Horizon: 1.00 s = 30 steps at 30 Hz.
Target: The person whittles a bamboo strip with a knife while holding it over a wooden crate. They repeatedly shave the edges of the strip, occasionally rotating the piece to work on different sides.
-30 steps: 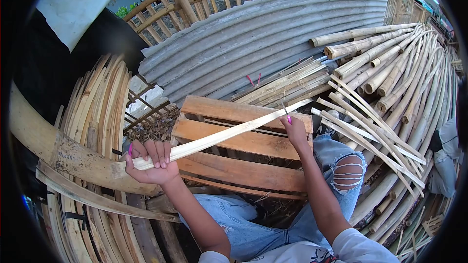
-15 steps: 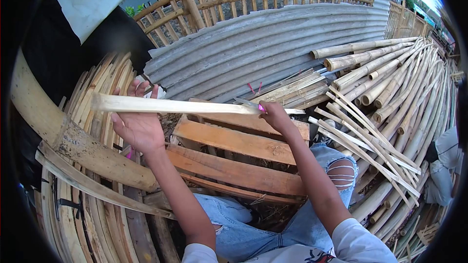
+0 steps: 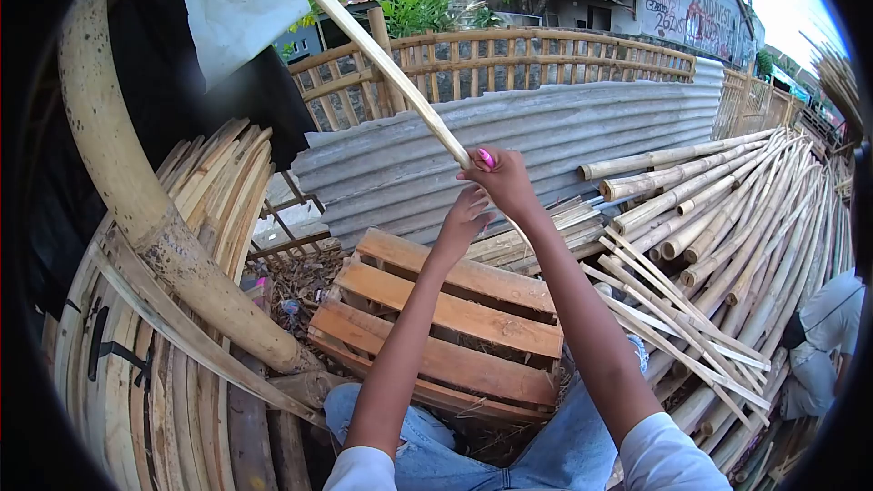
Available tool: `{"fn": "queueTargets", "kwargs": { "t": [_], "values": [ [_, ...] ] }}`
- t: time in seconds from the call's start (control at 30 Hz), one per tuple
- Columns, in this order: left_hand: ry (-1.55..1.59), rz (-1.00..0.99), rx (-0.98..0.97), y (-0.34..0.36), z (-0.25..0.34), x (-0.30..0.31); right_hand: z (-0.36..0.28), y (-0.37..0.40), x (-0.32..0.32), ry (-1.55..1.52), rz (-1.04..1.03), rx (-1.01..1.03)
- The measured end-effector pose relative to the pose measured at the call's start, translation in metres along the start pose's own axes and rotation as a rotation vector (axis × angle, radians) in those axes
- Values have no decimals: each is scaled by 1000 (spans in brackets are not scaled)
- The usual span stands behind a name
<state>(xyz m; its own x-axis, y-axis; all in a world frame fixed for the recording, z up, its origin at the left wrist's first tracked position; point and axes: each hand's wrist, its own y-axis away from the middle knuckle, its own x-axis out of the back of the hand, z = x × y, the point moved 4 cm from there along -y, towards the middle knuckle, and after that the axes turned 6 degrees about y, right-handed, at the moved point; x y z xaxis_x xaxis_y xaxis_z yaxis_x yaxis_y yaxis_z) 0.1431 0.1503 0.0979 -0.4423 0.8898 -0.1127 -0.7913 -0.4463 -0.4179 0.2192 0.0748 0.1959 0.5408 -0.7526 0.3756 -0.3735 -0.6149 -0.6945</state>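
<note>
A long pale bamboo strip (image 3: 382, 59) slants from the top edge down to my right hand (image 3: 502, 184). That hand is closed around the strip near its lower part, with the pink handle of a knife (image 3: 486, 159) showing between the fingers; the blade is hidden. Below the grip, the thin lower end of the strip (image 3: 525, 235) curves down behind my right forearm. My left hand (image 3: 466, 221) is just under the right one, its fingers apart and loosely bent beside the strip. Beneath both hands stands a low orange-brown slatted wooden bench (image 3: 455, 305).
A thick bamboo pole (image 3: 136, 191) leans at the left, over stacked split bamboo (image 3: 173, 400). Bamboo poles (image 3: 709, 218) and loose strips (image 3: 677, 309) lie at right. Corrugated sheeting (image 3: 509, 145) stands behind the bench. Another person (image 3: 823, 341) is at the far right.
The strip has swung from nearly level to steeply slanted, its far end now up and away. My left hand has left the strip's far end and moved right, close under my right hand. The view has tilted up.
</note>
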Motion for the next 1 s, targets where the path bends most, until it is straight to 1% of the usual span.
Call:
{"fn": "queueTargets", "kwargs": {
  "t": [0.03, 0.07, 0.1, 0.17, 0.2, 0.23, 0.3, 0.33, 0.37, 0.43, 0.47, 0.5, 0.57, 0.6, 0.67, 0.7, 0.77, 0.83, 0.9, 0.97, 1.0],
  "values": [
    [19, -67, -4, -7, -1, -9, -3, -2, -1, -34, -13, -26],
    [-7, -4, -29, -12, -1, -12, -4, -2, -1, -89, -3, -60],
    [-10, -10, -44, -16, -1, -13, -7, -4, 0, -84, 4, -45],
    [-122, 88, -190, -23, 8, -12, -12, -8, 5, -194, 49, -95],
    [125, 122, -64, -27, 3, -14, -15, -11, 9, -218, 74, -84],
    [121, 118, -73, -31, 7, -14, -18, -13, 14, -219, 78, -75],
    [88, 103, -11, -39, 14, -16, -21, -17, 33, -105, 157, -73],
    [30, 82, -20, -42, 21, -19, -22, -16, 42, -78, 212, -59],
    [26, 79, -28, -45, 30, -21, -14, -15, 46, -79, 216, -51],
    [-32, 61, 31, -53, 47, -24, 7, -7, 56, -231, 280, -110],
    [-38, 67, -7, -58, 57, -26, 4, 2, 63, -195, 193, -155],
    [-38, 64, -15, -63, 67, -27, 14, 11, 65, -192, 197, -148],
    [-117, 91, -96, -74, 85, -25, 49, 31, 62, -45, 210, -181],
    [-91, 101, -120, -81, 93, -24, 59, 41, 61, -43, 215, -176],
    [-58, 81, -144, -92, 111, -28, 77, 59, 55, 0, 107, -245],
    [-25, 64, -160, -95, 121, -30, 83, 68, 53, -1, 114, -237],
    [-36, 46, -163, -100, 130, -37, 93, 82, 47, -64, 52, -305],
    [35, -19, -88, -95, 126, -46, 96, 96, 47, -88, 56, -314],
    [43, -23, -42, -88, 111, -53, 98, 97, 45, -120, 61, -329],
    [93, -61, -4, -83, 93, -57, 100, 102, 43, -261, 53, -376],
    [97, -64, 0, -81, 85, -57, 100, 103, 44, -242, 74, -359]
  ]
}}
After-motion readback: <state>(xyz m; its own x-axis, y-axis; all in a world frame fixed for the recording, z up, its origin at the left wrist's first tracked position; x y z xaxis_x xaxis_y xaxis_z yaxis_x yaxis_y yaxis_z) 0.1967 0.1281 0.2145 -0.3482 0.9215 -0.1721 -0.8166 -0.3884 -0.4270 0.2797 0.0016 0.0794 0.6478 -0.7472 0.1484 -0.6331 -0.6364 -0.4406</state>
